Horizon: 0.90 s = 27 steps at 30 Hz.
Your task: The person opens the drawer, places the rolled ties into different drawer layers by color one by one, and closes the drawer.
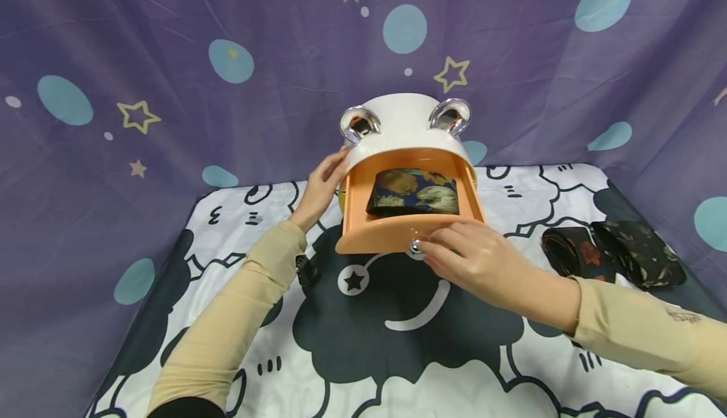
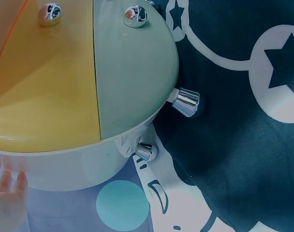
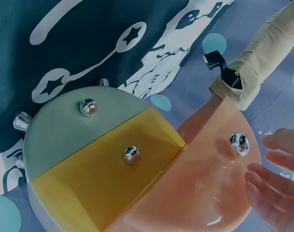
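Observation:
A small round-fronted cabinet (image 1: 397,115) with a white shell, chrome loops on top and chrome feet stands on the table. Its orange top drawer (image 1: 375,235) is pulled out, with a folded dark-blue floral cloth (image 1: 414,191) inside. Below it, the yellow drawer (image 3: 98,183) and grey-green drawer (image 3: 65,130) are closed. My left hand (image 1: 320,184) rests against the shell's left side, fingers extended. By the orange drawer's chrome knob (image 3: 239,144), my right hand (image 1: 474,263) has loosely bent fingers; in the right wrist view its fingertips stand beside the knob, not around it.
Two folded dark patterned cloths (image 1: 579,250) lie at the table's right side. A black-and-white cartoon cloth (image 1: 409,355) covers the table. Behind the cabinet hangs a purple curtain (image 1: 295,39) with stars and blue spots.

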Available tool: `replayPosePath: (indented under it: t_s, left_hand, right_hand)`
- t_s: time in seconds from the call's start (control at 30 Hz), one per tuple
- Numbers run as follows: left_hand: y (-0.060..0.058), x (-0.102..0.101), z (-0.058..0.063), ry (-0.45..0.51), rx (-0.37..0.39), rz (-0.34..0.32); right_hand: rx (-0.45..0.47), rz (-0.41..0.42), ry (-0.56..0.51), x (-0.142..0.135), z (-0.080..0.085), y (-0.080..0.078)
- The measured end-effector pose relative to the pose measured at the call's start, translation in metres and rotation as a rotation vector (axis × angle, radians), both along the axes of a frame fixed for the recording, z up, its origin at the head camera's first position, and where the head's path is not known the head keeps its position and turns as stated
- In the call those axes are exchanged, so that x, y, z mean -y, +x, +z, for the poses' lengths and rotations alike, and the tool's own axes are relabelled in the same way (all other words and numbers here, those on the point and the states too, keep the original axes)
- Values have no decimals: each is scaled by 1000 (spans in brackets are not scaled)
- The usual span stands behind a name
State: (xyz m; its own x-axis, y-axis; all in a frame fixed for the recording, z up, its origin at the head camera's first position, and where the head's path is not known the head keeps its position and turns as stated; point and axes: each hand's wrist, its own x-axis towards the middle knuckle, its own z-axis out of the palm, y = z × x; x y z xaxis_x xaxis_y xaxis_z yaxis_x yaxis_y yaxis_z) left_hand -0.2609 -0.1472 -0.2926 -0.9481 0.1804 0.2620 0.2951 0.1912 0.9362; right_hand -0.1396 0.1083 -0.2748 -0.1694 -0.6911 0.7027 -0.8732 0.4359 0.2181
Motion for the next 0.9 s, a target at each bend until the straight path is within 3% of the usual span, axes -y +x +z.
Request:
replayPosePath:
  t_s: [0.53, 0.9]
  left_hand:
    - [0, 0, 1, -2, 16, 5]
    - [1, -1, 1, -10, 6, 26]
  right_hand:
    - [-30, -94, 19, 9, -13, -2]
    - [-13, -89, 16, 11, -15, -4]
